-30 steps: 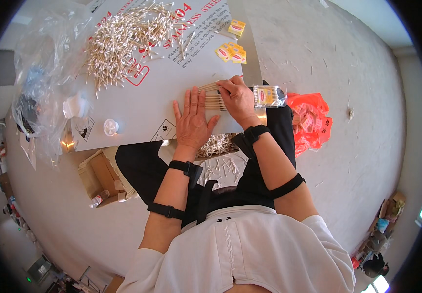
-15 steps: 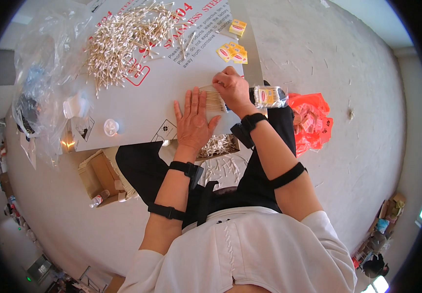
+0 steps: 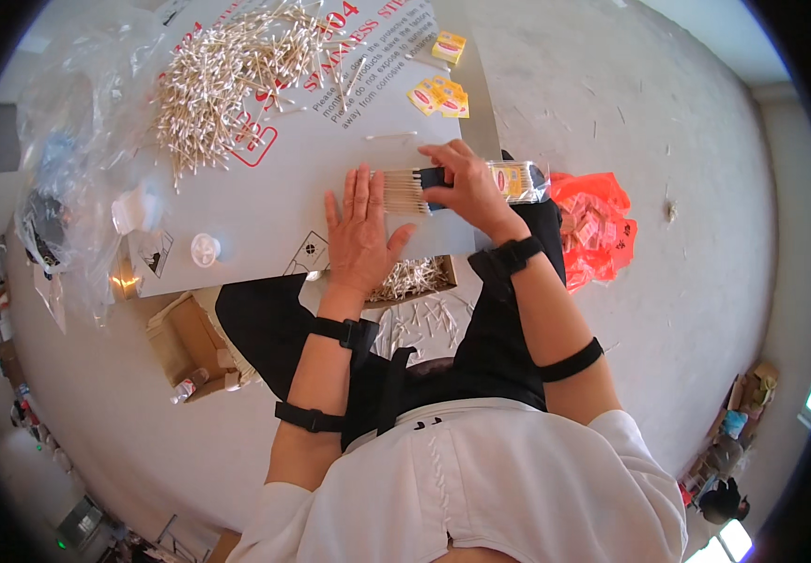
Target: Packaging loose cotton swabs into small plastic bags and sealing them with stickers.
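plainly the right hand [image 3: 466,188] grips a clear packet [image 3: 509,180] over the light, loose cotton swab bundle [image 3: 404,190], best pinched mid-length, while the left hand [image 3: 360,235] lies flat, released.

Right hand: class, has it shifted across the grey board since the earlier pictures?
Yes. The right hand has slid slightly rightward, away from the flat left hand, along the cotton swab bundle.

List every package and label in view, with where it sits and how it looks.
Clear swab packet with a yellow-red label: in the right hand, at the board's right edge.
Yellow labels: far side of the board, small squares.
Grey board: red print, black diamond marks.
Orange bag: floor, right.
Brown carton: floor, left.
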Motion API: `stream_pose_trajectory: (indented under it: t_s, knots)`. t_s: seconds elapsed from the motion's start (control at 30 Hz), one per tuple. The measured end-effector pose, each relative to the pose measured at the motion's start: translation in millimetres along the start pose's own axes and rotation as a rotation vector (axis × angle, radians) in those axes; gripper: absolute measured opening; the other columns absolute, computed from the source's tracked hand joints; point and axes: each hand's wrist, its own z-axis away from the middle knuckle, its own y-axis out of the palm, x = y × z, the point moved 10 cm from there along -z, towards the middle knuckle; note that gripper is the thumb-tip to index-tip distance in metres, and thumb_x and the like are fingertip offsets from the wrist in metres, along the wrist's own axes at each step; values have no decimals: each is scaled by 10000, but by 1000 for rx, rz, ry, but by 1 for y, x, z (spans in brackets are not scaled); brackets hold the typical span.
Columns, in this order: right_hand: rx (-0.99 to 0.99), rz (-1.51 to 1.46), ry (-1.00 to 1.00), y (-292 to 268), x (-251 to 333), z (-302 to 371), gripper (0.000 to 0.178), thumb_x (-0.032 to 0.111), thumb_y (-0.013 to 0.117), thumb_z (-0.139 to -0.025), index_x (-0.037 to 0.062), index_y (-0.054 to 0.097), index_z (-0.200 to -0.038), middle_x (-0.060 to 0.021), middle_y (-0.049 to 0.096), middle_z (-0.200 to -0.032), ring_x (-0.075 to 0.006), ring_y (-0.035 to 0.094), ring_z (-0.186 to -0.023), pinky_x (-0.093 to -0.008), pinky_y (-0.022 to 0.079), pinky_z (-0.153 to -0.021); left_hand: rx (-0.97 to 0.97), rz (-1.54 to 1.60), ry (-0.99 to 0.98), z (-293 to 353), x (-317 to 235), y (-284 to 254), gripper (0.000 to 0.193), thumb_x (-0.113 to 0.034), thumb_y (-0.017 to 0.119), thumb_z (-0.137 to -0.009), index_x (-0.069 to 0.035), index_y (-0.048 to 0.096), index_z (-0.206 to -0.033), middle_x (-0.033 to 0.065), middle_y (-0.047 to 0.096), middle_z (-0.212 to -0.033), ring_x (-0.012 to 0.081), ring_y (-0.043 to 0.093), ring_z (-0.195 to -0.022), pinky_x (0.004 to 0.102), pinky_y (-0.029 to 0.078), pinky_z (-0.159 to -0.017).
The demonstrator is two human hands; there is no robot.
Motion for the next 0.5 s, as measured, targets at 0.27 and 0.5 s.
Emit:
stream_pose_trajectory:
  t_s: [0.27,0.5]
  knots:
    - [116,366,-155,14,18,9,595,143,813,-650,82,602,-1203,-121,576,-1007,-335,624,-929,-420,518,-794,74,-12,110,-11,-14,11,812,-455,607,-869,-27,290,-1482,143,240,-1570,285,199,-1465,527,111,-1177]
    - [-52,84,-45,0,12,17,472,145,755,-752,59,612,-1193,-128,587,-1020,-281,638,-923,-359,517,-820,89,-5,78,-12,-12,16,760,-402,596,-887,-32,299,-1480,164,233,-1567,303,204,-1460,523,107,-1178]
